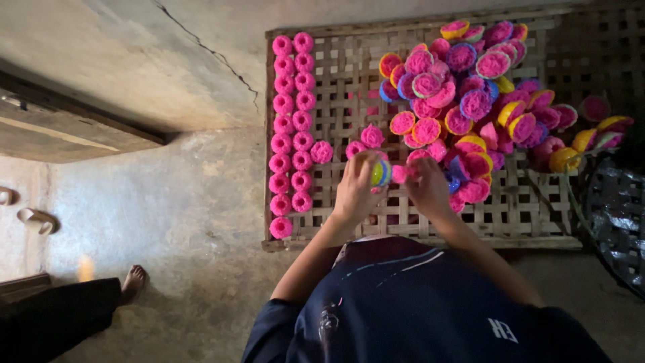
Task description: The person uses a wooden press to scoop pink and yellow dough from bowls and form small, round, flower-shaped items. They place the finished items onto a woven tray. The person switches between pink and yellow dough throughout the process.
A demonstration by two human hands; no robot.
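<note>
Both hands work over a woven bamboo tray (336, 228) that lies on the concrete floor (188, 215). The left hand (355, 190) is curled shut around a small round mould (380, 173), yellow with a blue and green rim, held just at the tray's centre. The right hand (427, 188) is close beside it at 3 o'clock, its fingers bent toward a pink cake (400, 174) that sits between the two hands; whether it truly pinches the cake I cannot tell, since the fingertips are hidden.

At 9 o'clock on the tray, two neat columns of pink cakes (291, 124) run from the far edge toward the near one, with a few loose ones starting a third line. At 1 o'clock a heap of filled moulds (463, 94), purple, yellow, orange and pink, is piled high.

The cake looks soft, crumbly and light, so it likely wants a gentle hold around its sides, not a press on the frilled top. The mould seems thin, stiff plastic, light and easy to grip by its rim.

At 8 o'clock another person's bare foot (133, 281) rests on the floor.
</note>
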